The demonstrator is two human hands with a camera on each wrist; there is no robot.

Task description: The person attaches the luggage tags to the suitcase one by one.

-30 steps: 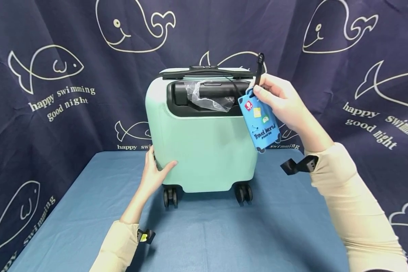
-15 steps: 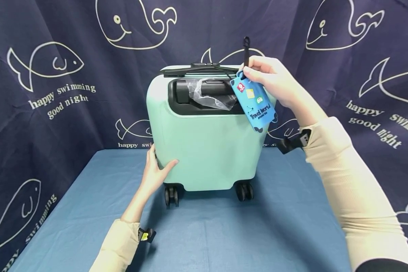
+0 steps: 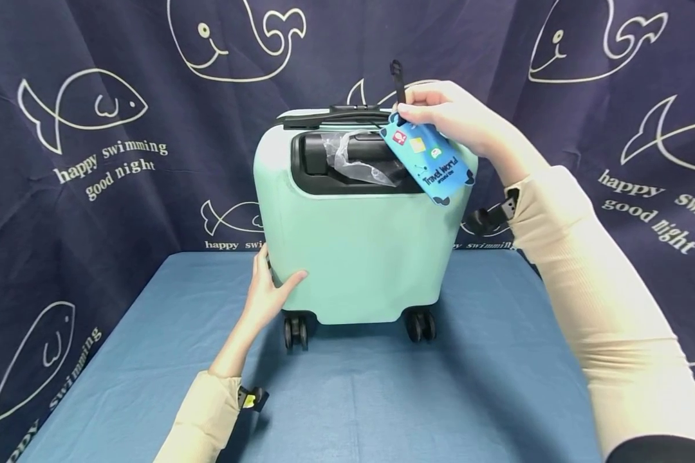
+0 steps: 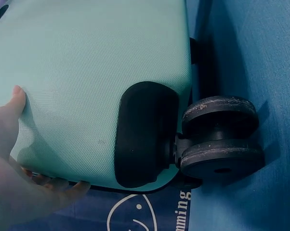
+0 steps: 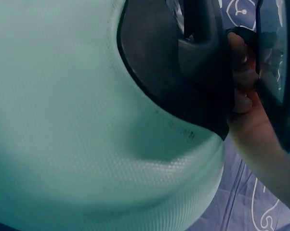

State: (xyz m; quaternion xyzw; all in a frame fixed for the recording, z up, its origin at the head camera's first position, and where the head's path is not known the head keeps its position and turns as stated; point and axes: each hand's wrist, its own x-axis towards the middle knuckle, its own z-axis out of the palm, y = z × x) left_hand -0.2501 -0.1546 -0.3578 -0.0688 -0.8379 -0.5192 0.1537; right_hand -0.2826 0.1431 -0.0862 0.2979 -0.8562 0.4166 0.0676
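A mint-green suitcase (image 3: 359, 251) stands upright on its black wheels. My left hand (image 3: 263, 292) grips its lower left edge, thumb on the front face and fingers round the side; the left wrist view has this hand (image 4: 27, 178) near a black wheel (image 4: 222, 159). At the suitcase's top right, my right hand (image 3: 448, 119) pinches a blue luggage tag (image 3: 428, 161) by its black strap (image 3: 398, 83), whose free end points up. The tag hangs tilted before the corner, covering part of the black handle recess. In the right wrist view, the right fingers (image 5: 241, 72) sit beside this recess.
A black carry handle (image 3: 336, 117) runs along the suitcase top. Crumpled clear plastic (image 3: 356, 161) covers part of the telescopic handle (image 3: 318, 154). Blue cloth (image 3: 347, 386) covers the table, and a navy curtain (image 3: 121, 212) with whale and fish drawings hangs behind.
My right hand has moved left and slightly up with the luggage tag, closer to the carry handle, and the tag has tilted more. My left hand has kept its place on the suitcase.
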